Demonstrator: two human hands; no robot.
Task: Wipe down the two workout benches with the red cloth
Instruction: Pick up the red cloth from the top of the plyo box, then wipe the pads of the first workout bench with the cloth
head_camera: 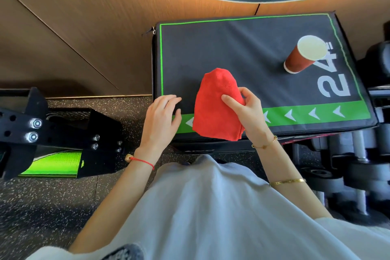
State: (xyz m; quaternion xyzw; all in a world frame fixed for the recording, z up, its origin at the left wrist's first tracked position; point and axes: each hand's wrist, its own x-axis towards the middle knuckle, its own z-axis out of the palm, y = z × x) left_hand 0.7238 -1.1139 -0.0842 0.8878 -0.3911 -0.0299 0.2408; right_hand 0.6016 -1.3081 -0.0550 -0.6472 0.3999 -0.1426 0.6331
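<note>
I am looking down at the red cloth [215, 105], which is lying bunched on the near edge of a black padded box [263, 48] with green trim and a large "24" printed on it. The cloth's long axis is running near to far, its rounded end pointing away from me and its loose edges hanging toward the near rim.

My right hand [245, 110] is the one on the cloth: it is sitting against the cloth's right side, thumb and fingers curled and pinching the fabric. My left hand [162, 116] is resting just left of the cloth, apart from it, fingers relaxed and spread lightly over the box's near left corner, holding nothing.

So the cloth is lying directly left of my right fingers, and I am judging that the right hand is set to lift or drag it, with the left only steadying.

A red paper cup [304, 55] is standing tilted in this wide view, well to the far right on the same top. I am reckoning a sweep that way could knock it.

The floor [52, 207] is dark speckled rubber. A black bolted metal frame [52, 129] is sitting to the left, dumbbells [358, 154] are stacked on the right, and a wood-panelled wall [84, 17] is rising beyond. I cannot tell whether wiping has begun.
</note>
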